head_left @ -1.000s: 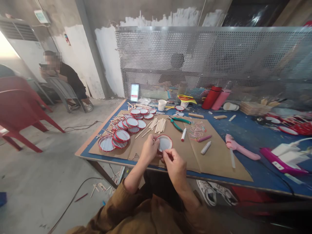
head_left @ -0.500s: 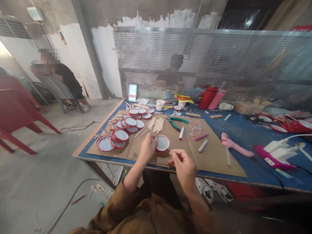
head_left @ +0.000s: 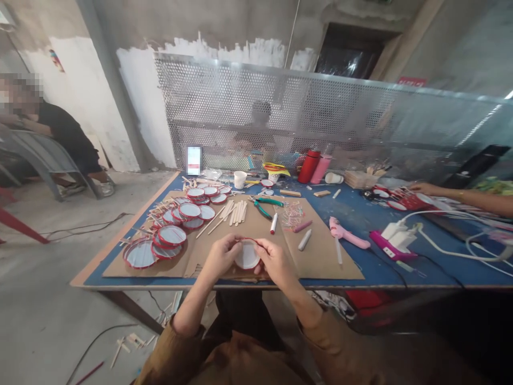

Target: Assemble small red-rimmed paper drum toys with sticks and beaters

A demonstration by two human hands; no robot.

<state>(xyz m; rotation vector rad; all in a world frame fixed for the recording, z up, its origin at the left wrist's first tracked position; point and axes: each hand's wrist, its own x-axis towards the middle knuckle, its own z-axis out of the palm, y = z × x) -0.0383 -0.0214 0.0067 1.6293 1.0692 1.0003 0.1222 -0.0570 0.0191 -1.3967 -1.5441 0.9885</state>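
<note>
A small red-rimmed white disc (head_left: 247,254) is held just above the front of the brown cardboard sheet (head_left: 316,261). My left hand (head_left: 223,256) pinches its left upper rim between thumb and fingers. On the other side, my right hand (head_left: 276,261) has its thumb at the upper right rim and its fingers curled below. Whether anything thin is between the fingertips is too small to make out. Left of my hands lies a heap of similar red-rimmed discs (head_left: 172,235), some with wooden sticks. Flat wooden sticks (head_left: 239,212) lie beyond the held disc.
Green-handled pliers (head_left: 262,207), a red-and-white marker (head_left: 274,223), a grey marker (head_left: 304,240) and a pink glue gun (head_left: 348,235) lie on the right. A purple power strip (head_left: 390,247) trails cables. Behind stand bottles (head_left: 309,167) and a paper cup (head_left: 240,179). Another person's arm (head_left: 460,195) reaches in at far right.
My right hand has moved in from beside the disc to grip its right rim. The view has turned right, and another person's arm now shows at far right.
</note>
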